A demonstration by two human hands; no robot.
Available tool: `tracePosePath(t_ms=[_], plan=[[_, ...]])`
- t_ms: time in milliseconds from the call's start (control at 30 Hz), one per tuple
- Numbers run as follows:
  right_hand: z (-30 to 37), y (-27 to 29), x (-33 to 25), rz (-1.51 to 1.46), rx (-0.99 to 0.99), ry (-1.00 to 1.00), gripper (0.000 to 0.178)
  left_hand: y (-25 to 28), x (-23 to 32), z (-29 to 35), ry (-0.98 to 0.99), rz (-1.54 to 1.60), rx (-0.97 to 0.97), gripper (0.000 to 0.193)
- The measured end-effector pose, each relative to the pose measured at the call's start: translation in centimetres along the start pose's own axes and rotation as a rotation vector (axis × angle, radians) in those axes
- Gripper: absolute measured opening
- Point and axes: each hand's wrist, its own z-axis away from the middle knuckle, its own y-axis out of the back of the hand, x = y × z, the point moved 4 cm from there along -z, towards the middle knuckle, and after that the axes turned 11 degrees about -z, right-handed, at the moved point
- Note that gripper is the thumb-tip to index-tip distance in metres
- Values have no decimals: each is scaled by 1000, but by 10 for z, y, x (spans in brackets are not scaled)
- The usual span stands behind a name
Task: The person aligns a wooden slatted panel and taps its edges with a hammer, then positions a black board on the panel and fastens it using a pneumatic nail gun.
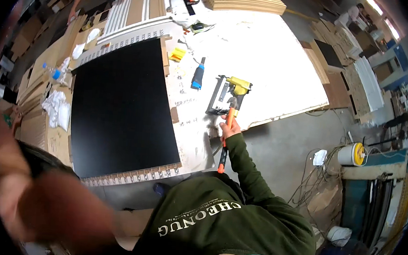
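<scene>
Holding the hammer [230, 116] by its orange handle at the edge of the surface [276, 61], the right hand [232, 129] seems in a tool-handling step; the next move probably needs clearance from the nail gun [239, 86] beside it. The left hand [63, 207] is blurred; its grip I cannot tell.

The right arm [281, 212], in a dark olive-green sleeve [245, 162], is bent at the elbow; its forearm slants up and leftward in front of the torso. The sleeve reaches the wrist, leaving the bare right hand [233, 129] in view, its fingers [224, 125] curled into a closed grip. At lower left, the bare left hand [66, 207] looms very near the camera, so blurred that its fingers and exact pose cannot be made out.
</scene>
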Motion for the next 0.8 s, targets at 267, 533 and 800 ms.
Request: tracePosePath(t_ms=[267, 533, 800], plan=[[-57, -8, 21, 639, -47, 111, 43, -201, -1, 229, 1299, 364, 157, 41], [-103, -56, 0, 545, 114, 78, 55, -275, 77, 281, 1494, 633, 64, 33], [-110, -46, -3, 451, 263, 527, 54, -259, 62, 253, 1418, 193, -189, 18]])
